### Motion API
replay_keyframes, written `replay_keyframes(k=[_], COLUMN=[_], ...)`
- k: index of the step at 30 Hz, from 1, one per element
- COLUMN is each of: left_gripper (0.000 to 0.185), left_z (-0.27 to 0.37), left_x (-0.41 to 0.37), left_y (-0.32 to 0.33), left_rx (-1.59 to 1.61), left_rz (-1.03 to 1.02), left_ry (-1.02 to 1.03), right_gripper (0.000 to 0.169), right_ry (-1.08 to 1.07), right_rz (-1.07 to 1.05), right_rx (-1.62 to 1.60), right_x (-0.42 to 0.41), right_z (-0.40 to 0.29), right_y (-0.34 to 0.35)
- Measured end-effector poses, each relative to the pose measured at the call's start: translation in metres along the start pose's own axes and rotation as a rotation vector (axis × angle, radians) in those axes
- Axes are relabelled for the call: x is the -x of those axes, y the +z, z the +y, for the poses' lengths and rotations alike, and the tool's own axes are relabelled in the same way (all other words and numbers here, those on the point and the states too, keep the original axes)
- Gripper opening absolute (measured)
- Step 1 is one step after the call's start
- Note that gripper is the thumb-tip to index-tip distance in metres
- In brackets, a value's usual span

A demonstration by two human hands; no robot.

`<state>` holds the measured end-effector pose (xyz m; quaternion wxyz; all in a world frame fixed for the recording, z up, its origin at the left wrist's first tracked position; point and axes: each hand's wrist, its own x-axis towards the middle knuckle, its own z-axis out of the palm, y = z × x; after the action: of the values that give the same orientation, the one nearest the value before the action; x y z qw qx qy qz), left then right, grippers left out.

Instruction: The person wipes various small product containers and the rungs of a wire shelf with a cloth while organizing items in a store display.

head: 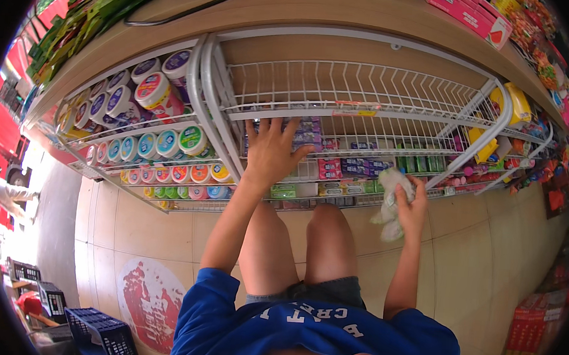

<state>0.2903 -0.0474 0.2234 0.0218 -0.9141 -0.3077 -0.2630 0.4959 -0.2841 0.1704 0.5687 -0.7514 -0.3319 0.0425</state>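
My left hand reaches into the white wire rack, fingers spread over a group of purple gum packs on its second tier. Whether the fingers grip any pack cannot be made out. In my right hand is a crumpled whitish cloth, hanging in front of the lower shelves. Pink packs, dark purple packs and green packs stand in rows on the tiers below. The top wire basket shows only bare wires and the wooden panel behind it.
Round tubs with coloured lids fill the left rack. A wooden counter overhangs the shelves, with a pink box on top. Yellow containers stand at right. A blue plastic crate sits on the floor behind me at left.
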Motion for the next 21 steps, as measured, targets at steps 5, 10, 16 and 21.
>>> replay_keyframes(k=[5, 10, 16, 21], left_gripper=[0.064, 0.066, 0.041, 0.037], left_z=[0.008, 0.013, 0.075, 0.096], left_x=[-0.012, -0.016, 0.038, 0.079], left_y=[0.01, 0.02, 0.035, 0.097], left_rx=[0.004, -0.047, 0.387, 1.069], left_rz=[0.054, 0.122, 0.248, 0.042], left_ry=[0.089, 0.025, 0.273, -0.424], right_gripper=[0.059, 0.06, 0.027, 0.028], right_ry=[0.122, 0.005, -0.448, -0.484], right_rz=[-0.192, -0.223, 0.074, 0.142], right_rx=[0.308, 0.575, 0.404, 0.203], right_x=[0.001, -0.011, -0.017, -0.008], right_z=[0.047, 0.05, 0.096, 0.083], right_y=[0.0, 0.025, 0.049, 0.047])
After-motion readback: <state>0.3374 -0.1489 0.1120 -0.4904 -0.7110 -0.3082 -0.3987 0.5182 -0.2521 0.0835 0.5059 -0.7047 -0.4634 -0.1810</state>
